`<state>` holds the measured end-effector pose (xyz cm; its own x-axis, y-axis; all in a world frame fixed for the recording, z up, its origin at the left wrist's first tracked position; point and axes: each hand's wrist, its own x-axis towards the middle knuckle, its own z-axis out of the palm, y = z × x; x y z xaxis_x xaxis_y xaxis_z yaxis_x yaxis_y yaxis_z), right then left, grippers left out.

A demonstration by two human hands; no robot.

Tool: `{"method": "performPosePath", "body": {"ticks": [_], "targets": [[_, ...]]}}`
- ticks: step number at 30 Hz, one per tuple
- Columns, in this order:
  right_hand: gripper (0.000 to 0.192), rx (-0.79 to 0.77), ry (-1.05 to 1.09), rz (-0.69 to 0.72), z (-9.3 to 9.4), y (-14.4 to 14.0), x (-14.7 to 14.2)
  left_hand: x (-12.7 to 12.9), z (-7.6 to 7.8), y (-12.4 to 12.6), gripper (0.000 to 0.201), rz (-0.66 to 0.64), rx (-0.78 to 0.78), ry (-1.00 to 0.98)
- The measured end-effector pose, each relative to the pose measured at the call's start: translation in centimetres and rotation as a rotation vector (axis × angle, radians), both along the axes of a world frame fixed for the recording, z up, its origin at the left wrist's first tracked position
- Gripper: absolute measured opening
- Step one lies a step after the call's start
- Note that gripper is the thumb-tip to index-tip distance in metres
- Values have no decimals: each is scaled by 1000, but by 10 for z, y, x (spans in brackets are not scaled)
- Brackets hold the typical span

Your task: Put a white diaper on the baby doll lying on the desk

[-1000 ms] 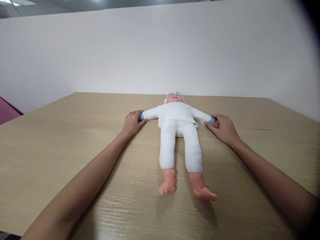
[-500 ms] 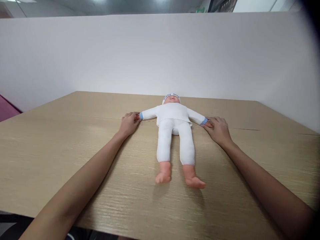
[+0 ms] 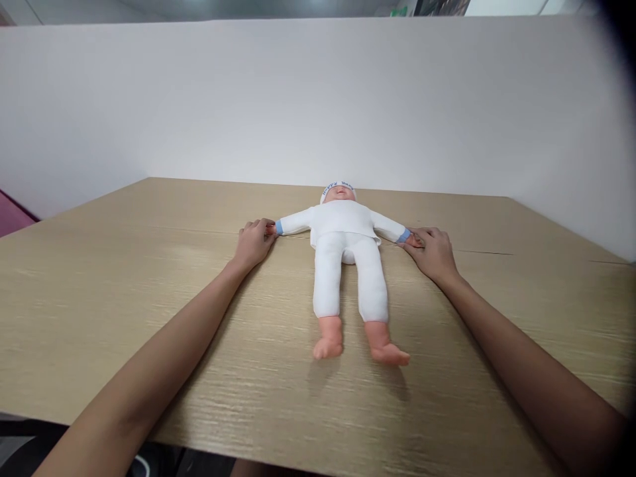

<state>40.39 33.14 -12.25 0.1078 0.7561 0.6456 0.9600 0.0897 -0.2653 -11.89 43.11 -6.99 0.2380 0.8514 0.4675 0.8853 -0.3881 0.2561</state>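
A baby doll [image 3: 348, 255] in a white suit with blue cuffs and a white cap lies on its back on the wooden table [image 3: 124, 285], arms spread, bare feet towards me. My left hand [image 3: 254, 240] grips the doll's hand at the left cuff. My right hand [image 3: 432, 252] grips the doll's other hand at the right cuff. Both of my arms are stretched out flat over the table.
A white partition wall [image 3: 318, 106] stands along the table's far edge and right side. A pink surface [image 3: 12, 215] shows at the far left. The table's near edge runs across the bottom of the view.
The doll and both hands sit slightly farther from me in the view, as the camera pulled back and more of the table's near edge appeared. The grips on the doll's hands are unchanged.
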Motion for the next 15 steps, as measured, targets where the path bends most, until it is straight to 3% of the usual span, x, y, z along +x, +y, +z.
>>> {"method": "performPosePath", "body": {"ticks": [15], "targets": [[50,32,106,57,-2,3,7,-2,-1,1,30,22,21,-28]]}}
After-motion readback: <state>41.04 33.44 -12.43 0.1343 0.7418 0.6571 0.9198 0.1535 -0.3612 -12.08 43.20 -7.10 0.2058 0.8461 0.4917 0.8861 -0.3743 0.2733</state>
